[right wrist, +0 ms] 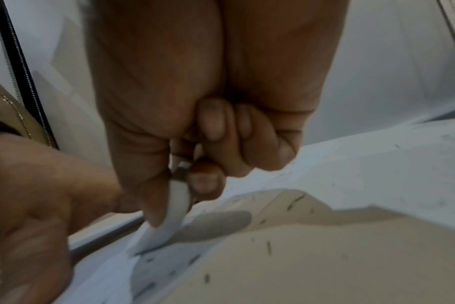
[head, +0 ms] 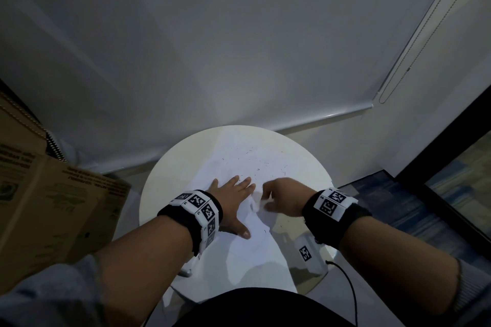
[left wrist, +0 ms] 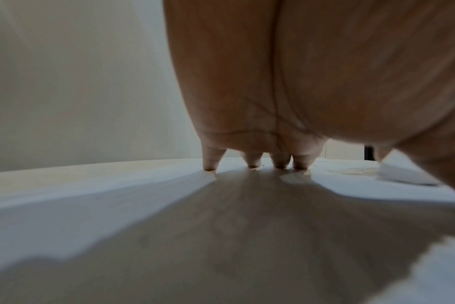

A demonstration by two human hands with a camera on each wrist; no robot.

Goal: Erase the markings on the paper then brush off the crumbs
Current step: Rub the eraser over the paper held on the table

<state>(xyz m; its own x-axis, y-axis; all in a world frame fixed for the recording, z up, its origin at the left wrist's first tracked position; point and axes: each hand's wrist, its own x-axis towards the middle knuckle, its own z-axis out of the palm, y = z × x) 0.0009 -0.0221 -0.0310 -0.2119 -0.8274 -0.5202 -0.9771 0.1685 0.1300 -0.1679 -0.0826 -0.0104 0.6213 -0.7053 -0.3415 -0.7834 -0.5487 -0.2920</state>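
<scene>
A white sheet of paper (head: 239, 255) lies on a round white table (head: 164, 180). Dark eraser crumbs (head: 252, 164) are scattered over its far half, and they also show in the right wrist view as crumbs (right wrist: 269, 246). My left hand (head: 235, 202) lies flat on the paper with its fingers spread, and its fingertips (left wrist: 252, 162) press down. Just to its right, my right hand (head: 265, 198) pinches a white eraser (right wrist: 177, 205) between thumb and forefinger. The eraser's lower end touches the paper beside the left hand (right wrist: 39, 195).
A brown cardboard box (head: 53, 207) stands close at the left of the table. A small white device (head: 309, 252) with a black cable lies near the table's right front edge. A grey wall and a window blind rise behind the table.
</scene>
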